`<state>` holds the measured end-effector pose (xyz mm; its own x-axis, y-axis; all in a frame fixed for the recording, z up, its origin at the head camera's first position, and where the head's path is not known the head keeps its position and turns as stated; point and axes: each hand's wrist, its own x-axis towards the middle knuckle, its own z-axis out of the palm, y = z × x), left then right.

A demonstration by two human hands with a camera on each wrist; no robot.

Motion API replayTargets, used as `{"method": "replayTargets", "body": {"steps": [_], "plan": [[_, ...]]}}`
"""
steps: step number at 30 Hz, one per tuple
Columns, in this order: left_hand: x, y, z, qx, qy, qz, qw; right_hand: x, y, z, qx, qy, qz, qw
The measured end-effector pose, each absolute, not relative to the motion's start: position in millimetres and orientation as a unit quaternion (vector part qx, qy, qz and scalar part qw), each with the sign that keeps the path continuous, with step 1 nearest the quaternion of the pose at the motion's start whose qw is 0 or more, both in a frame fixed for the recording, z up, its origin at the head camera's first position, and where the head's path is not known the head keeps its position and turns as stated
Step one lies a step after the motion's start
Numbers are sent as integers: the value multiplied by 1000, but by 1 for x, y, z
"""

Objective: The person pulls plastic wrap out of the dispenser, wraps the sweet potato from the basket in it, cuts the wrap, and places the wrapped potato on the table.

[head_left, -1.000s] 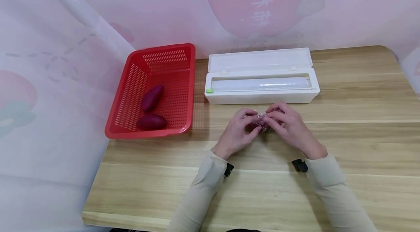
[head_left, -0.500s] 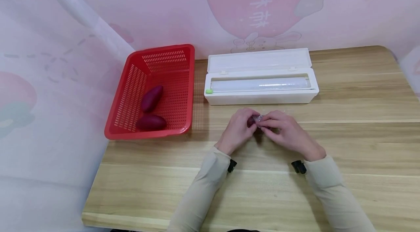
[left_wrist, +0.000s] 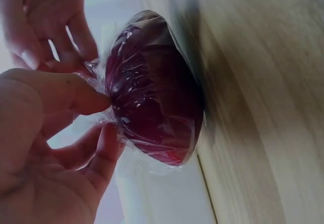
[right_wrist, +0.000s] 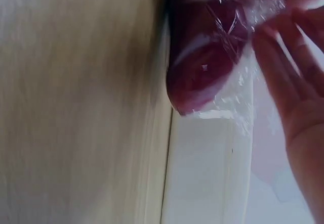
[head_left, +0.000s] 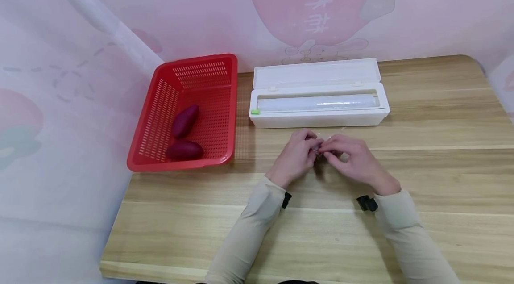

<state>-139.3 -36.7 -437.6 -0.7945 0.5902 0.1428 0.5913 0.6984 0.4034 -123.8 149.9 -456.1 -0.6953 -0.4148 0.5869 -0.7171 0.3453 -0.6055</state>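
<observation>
A purple sweet potato point(left_wrist: 152, 92) lies on the table wrapped in clear cling film point(right_wrist: 243, 92), whose edges bunch up along its top. My left hand point(head_left: 292, 159) pinches the bunched film between thumb and fingers, best seen in the left wrist view. From the other side my right hand point(head_left: 353, 159) pinches film at the same spot, its fingertips close to the left ones. In the head view both hands mostly hide the sweet potato. Just beyond them stands a white cling film dispenser point(head_left: 319, 119), lid up, with a film roll point(head_left: 317, 102) inside.
To the left stands a red plastic basket point(head_left: 230, 141) with two bare purple sweet potatoes point(head_left: 185, 121) in it. A green slider point(head_left: 255, 112) sits at the dispenser's left end. The wooden table point(head_left: 321, 239) meets printed curtains at the back and left.
Both hands have drawn together over the wrapped sweet potato, the right one shifting slightly left and the left one slightly right. Their fingers have re-gripped the film. Basket and dispenser stay put.
</observation>
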Motion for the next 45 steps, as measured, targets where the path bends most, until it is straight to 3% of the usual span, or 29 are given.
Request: {"method": "replayTargets", "body": {"steps": [5, 9, 13, 18, 31, 39, 42, 45], "plan": [[-139, -36, -437, -323, -924, -204, 4, -124, 162, -448, 211, -837, 464, 199], [-138, -37, -438, -321, -925, -202, 8, -123, 168, -447, 104, -883, 437, 134], [-138, -38, -439, -313, -926, -212, -3, -123, 166, -456, 165, -892, 411, 94], [-139, -39, -436, -303, -927, -220, -34, -123, 159, -463, 236, -874, 408, 115], [-144, -36, -443, -283, -917, -278, 55, -129, 146, -465, 212, -883, 394, 140], [-146, -41, -443, -295, -912, -278, 68, -130, 145, -463, 185, -895, 390, 110], [-147, -43, -442, -248, -921, -294, 63, -131, 146, -462, 173, -897, 398, 83], [-148, -45, -439, -180, -928, -327, 19, -132, 146, -462, 168, -896, 407, 56]]}}
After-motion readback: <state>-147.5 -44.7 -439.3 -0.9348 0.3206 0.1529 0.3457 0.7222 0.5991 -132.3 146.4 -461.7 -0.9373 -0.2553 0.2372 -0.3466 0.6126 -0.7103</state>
